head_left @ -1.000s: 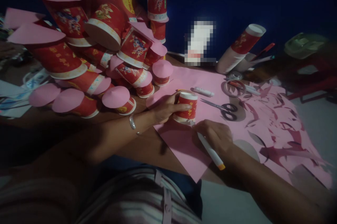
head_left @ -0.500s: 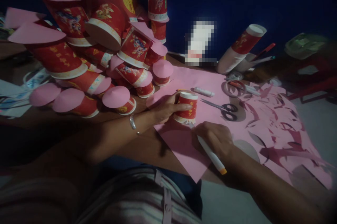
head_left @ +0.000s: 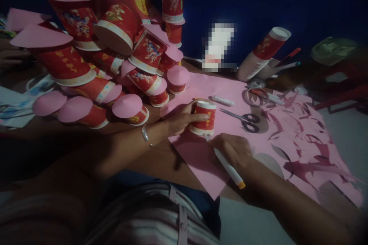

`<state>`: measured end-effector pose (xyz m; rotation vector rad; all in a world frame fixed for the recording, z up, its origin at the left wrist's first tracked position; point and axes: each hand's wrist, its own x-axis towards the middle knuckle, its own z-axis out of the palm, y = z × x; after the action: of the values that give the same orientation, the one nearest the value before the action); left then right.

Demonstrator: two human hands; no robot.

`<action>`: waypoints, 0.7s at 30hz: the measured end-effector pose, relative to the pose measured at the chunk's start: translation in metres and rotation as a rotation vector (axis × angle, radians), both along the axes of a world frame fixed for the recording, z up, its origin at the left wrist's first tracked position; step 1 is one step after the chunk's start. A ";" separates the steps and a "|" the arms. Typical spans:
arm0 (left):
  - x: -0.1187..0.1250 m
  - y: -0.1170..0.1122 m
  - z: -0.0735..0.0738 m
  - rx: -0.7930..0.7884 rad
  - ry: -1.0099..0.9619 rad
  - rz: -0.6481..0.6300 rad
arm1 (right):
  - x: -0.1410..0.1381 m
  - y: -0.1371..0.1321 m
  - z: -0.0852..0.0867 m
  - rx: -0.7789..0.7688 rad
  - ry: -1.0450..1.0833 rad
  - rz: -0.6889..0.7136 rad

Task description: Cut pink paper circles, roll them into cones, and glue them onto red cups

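Observation:
My left hand is wrapped round a small red paper cup that stands upside down on a sheet of pink paper. My right hand is closed on a white pen with an orange end. The pen's tip touches the paper at the cup's near rim. A silver bracelet sits on my left wrist.
A heap of red cups topped with pink paper cones fills the left. Scissors, a white glue stick, a tape roll and a leaning stack of cups lie beyond. Pink offcuts cover the right. Another person's hand shows far left.
My right hand and pen have shifted slightly along the cup's rim. The left hand and cup have stayed put. Another person's hand has appeared at the far left.

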<state>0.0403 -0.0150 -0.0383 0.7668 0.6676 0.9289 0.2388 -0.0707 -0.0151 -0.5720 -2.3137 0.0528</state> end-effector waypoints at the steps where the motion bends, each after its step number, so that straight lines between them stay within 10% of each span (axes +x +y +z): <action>1: 0.000 0.000 0.000 -0.005 -0.004 -0.003 | 0.000 0.000 -0.001 0.001 0.002 0.006; 21: 0.000 0.001 0.000 0.007 0.000 0.009 | 0.005 0.001 0.000 0.011 -0.030 -0.005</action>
<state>0.0401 -0.0141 -0.0381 0.7705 0.6683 0.9399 0.2437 -0.0702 -0.0148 -0.5770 -2.3398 0.0293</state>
